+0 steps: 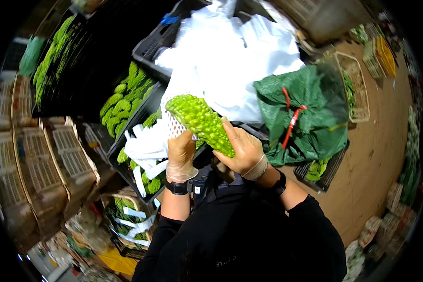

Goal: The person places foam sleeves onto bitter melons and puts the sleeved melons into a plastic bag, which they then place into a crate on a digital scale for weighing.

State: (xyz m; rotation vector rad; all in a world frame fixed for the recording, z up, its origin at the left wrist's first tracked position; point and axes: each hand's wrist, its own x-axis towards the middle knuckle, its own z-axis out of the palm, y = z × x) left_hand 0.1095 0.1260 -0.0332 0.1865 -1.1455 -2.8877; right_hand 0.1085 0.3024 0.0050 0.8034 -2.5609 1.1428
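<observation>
A bright green bitter melon (203, 121) lies slantwise before my chest, its lower end in the grip of my right hand (246, 151). Both hands wear thin translucent gloves. My left hand (181, 153) is closed on a white foam net sleeve (174, 127), close beside the melon's upper part. The melon's upper end lies over the netting; whether any of it is inside the sleeve, I cannot tell. Below and left of my left hand, a black plastic crate (127, 176) holds more bitter melons (154, 185) and a heap of white foam sleeves (148, 144).
White plastic bags (232, 53) fill a black crate (149, 51) ahead. A green woven sack (303, 116) with red ties stands to the right. Stacked crates (38, 169) line the left side. A beige crate (361, 88) sits on the brown floor (370, 155).
</observation>
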